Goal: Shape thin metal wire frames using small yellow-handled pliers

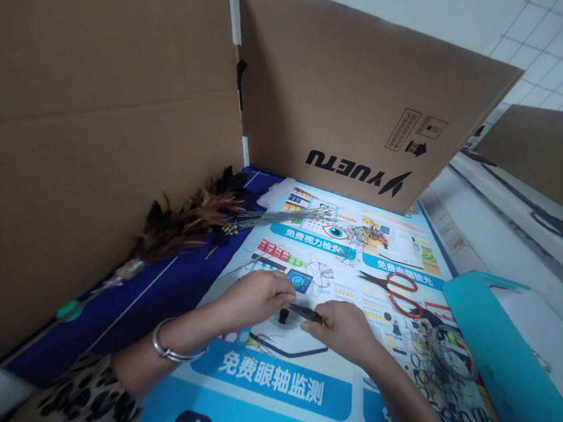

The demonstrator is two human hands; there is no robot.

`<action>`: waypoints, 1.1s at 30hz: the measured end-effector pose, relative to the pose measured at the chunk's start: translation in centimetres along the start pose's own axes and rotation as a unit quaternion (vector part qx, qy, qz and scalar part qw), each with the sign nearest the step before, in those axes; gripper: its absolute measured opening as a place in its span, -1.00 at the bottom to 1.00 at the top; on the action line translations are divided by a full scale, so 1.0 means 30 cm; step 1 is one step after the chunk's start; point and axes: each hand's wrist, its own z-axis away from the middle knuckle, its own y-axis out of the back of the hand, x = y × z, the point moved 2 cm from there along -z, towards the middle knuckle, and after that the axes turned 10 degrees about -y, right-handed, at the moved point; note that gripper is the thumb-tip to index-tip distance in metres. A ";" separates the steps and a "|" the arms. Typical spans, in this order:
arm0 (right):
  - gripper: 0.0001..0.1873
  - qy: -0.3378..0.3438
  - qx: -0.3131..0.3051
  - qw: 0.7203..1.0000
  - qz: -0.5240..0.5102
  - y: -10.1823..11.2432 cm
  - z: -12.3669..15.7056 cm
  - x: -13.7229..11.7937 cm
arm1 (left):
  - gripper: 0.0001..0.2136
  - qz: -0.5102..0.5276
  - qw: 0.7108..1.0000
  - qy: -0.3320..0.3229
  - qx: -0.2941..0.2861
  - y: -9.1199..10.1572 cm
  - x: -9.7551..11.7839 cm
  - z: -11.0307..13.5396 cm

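"Pliers [306, 312] in which hand?"

"The right hand [347, 335], closed around their handles, with the narrow dark nose pointing toward the left hand [258, 297]."

"And that one?"

"Thumb and fingers are drawn together just beside the tips; whether they pinch something thin cannot be told. A silver bracelet [161, 344] circles the wrist."

"So the pliers sit where?"

"Between the two hands, above the printed counter [189, 382]."

"What lies around them?"

"Scissors [388, 284] with red handles, to the right. Nearer the person, a tangle of thin dark pieces [435, 356] lies beside a teal box [497, 349]. Farther back, thin metallic rods [282, 217] lie next to brown feathers [191, 214], near the cardboard wall [102, 136]."
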 end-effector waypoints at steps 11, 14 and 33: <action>-0.81 0.064 0.294 0.951 0.065 -0.030 -0.002 0.008 | -0.71 0.298 0.936 0.179 0.059 -0.048 -0.088 -0.002; -0.84 0.107 0.334 0.929 0.122 -0.031 0.007 -0.007 | -0.72 0.385 0.898 0.197 0.084 -0.065 -0.081 -0.002; -0.86 0.118 0.365 0.897 0.221 -0.014 0.030 -0.035 | -0.69 0.417 0.883 0.201 0.074 -0.100 -0.040 -0.002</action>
